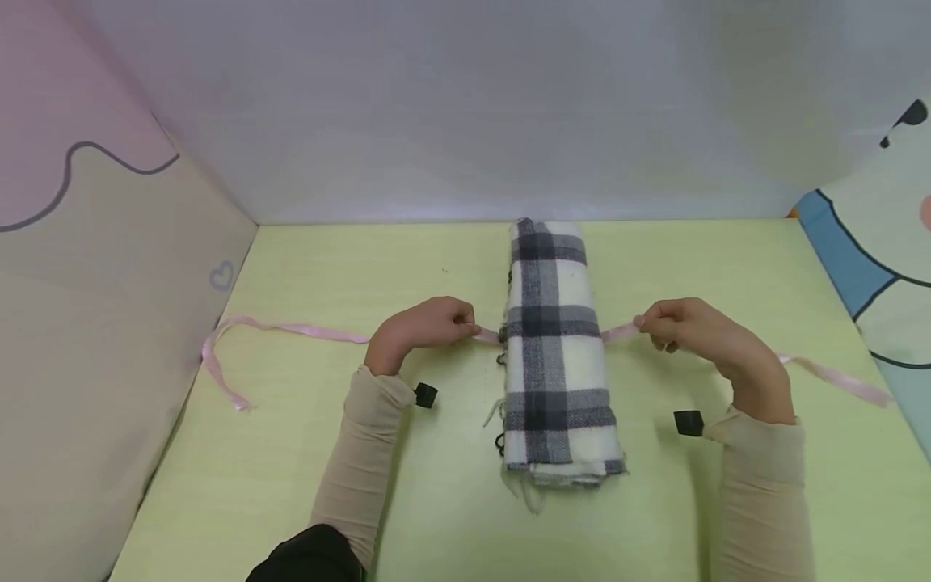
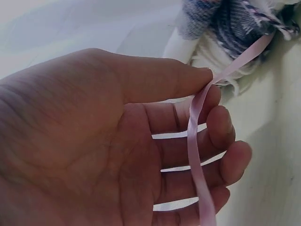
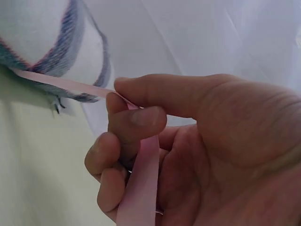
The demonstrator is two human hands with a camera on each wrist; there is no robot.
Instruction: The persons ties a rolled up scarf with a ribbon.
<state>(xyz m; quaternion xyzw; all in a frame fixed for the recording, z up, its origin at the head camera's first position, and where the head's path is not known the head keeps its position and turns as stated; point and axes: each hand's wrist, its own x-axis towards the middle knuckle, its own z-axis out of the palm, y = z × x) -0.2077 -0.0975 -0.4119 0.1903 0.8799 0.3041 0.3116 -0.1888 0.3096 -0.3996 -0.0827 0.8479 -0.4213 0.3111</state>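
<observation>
A folded plaid scarf (image 1: 549, 356), grey, black and white with fringe along its left side and near end, lies lengthwise on the table. Beneath its middle passes a pink ribbon (image 1: 621, 331), coming out on both sides. My left hand (image 1: 422, 330) pinches the ribbon between thumb and index finger just left of the scarf; in the left wrist view the ribbon (image 2: 200, 141) hangs down across the fingers. To the right, my right hand (image 1: 698, 333) pinches the other stretch, and the right wrist view shows the ribbon (image 3: 143, 183) running down past the palm. The part under the scarf is hidden.
The ribbon's left tail (image 1: 291, 327) curls near the table's left edge; its right tail (image 1: 836, 376) reaches toward the right edge. A pale wall (image 1: 465, 113) stands behind the yellow-green table (image 1: 451, 501). Printed panels flank both sides. Small black blocks hang at both cuffs.
</observation>
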